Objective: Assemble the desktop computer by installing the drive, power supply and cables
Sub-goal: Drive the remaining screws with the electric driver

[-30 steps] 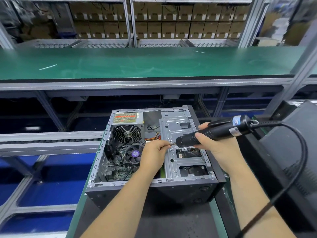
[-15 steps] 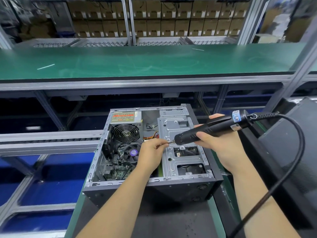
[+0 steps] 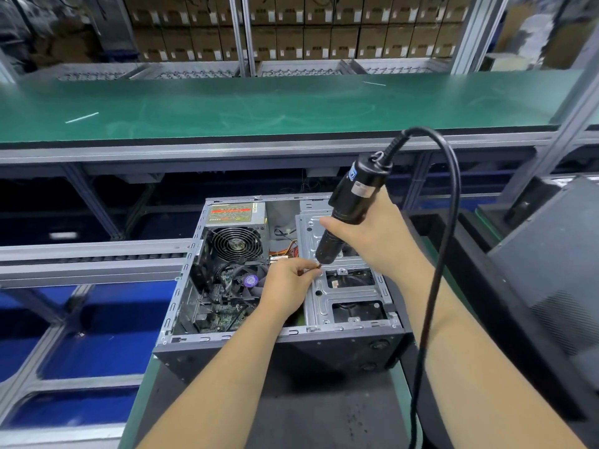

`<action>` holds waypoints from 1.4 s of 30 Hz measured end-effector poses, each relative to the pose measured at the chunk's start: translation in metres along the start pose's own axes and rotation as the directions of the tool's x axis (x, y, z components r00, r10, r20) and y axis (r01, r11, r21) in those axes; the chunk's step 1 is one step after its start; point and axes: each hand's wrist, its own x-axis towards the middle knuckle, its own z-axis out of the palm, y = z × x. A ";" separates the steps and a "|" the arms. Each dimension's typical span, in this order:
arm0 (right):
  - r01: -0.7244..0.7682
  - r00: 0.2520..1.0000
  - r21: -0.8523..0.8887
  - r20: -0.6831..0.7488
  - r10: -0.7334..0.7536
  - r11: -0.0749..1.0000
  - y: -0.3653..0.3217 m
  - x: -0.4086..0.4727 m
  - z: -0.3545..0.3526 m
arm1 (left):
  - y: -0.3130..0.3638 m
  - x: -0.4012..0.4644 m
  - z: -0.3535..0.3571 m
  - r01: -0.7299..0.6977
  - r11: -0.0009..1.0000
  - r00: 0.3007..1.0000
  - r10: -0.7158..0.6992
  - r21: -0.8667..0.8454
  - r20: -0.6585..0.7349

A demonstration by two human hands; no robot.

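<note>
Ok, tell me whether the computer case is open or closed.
Open: the computer case has no side panel; fan and drive cage show.

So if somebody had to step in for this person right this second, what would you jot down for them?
Right hand grips the black corded electric screwdriver, tip angled down at the silver metal drive cage.
Left hand pinches something small at the tip, seemingly a screw; too small to be sure.
Open grey computer case lies on its side; the fan-grilled power supply already sits inside.
Left: drive the screw; cable state is unclear.
</note>
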 end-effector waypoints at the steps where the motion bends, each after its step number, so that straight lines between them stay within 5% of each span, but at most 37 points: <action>1: -0.006 1.000 -0.009 0.002 0.006 1.000 0.000 0.004 0.001 | 0.000 0.000 0.000 0.015 1.000 1.000 -0.015 -0.003 0.001; 10: 0.011 0.997 -0.124 0.076 -0.002 0.992 0.001 0.025 0.013 | 0.003 0.000 -0.002 0.100 0.992 0.994 -0.096 -0.074 0.050; 13: -0.005 0.998 -0.122 0.068 0.014 0.992 0.002 0.028 0.013 | 0.004 0.001 -0.009 0.190 0.968 0.978 -0.201 -0.167 -0.055; 15: -0.014 0.998 -0.128 0.065 0.022 0.992 0.002 0.028 0.012 | -0.002 0.005 -0.014 0.338 0.908 0.920 -0.374 -0.248 -0.115; 20: -0.012 0.997 -0.135 0.069 0.021 0.991 0.002 0.026 0.012 | -0.010 0.008 -0.013 0.652 0.738 0.751 -0.660 -0.177 0.017; 33: -0.010 0.998 -0.113 0.068 0.018 0.994 0.000 0.023 0.008 | -0.016 0.016 -0.006 0.533 0.827 0.817 -0.558 0.178 0.147; 39: -0.019 0.998 -0.099 0.066 0.025 0.995 0.002 0.023 0.007 | -0.027 0.018 -0.023 0.685 0.722 0.698 -0.616 -0.092 0.364; 42: -0.015 0.998 -0.096 0.056 0.020 0.995 0.001 0.023 0.009 | -0.026 0.017 -0.026 0.654 0.751 0.718 -0.581 -0.087 0.382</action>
